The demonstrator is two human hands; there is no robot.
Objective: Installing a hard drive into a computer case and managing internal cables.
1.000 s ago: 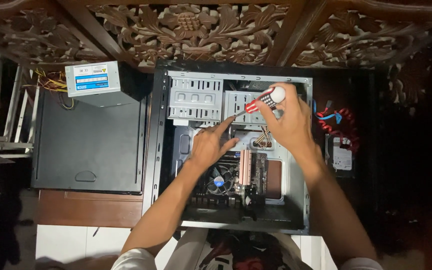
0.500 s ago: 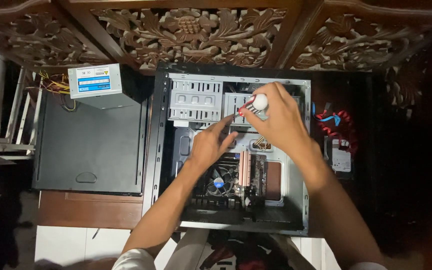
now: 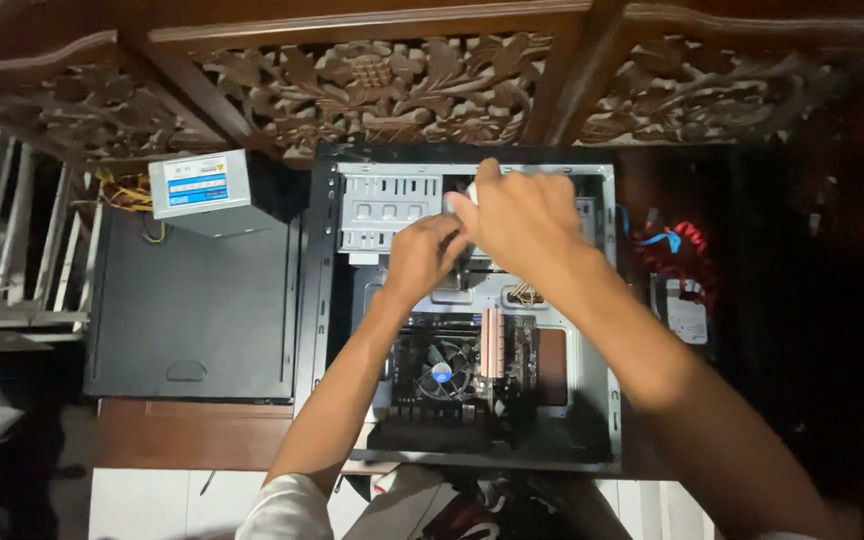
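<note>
An open grey computer case (image 3: pixel 607 330) lies flat in front of me. Both my hands meet at its top, beside the metal drive cage (image 3: pixel 387 210). My right hand (image 3: pixel 522 215) is closed around a screwdriver (image 3: pixel 468 192); only a pale bit of its handle shows past my fingers. My left hand (image 3: pixel 422 255) is bunched against the right one, right where the tool's tip is hidden. I cannot see whether its fingers pinch anything. Below the hands sits the motherboard with its round cooling fan (image 3: pixel 441 372).
A grey power supply box (image 3: pixel 202 190) with yellow wires rests on a black side panel (image 3: pixel 192 310) left of the case. Red and blue cables (image 3: pixel 672 245) and a small drive (image 3: pixel 687 318) lie to the right. Carved wooden furniture (image 3: pixel 392 75) spans the top; white rails (image 3: pixel 12 240) stand far left.
My right hand has moved left and up with the screwdriver, and its red and white handle is now mostly covered. My left hand has risen to meet it.
</note>
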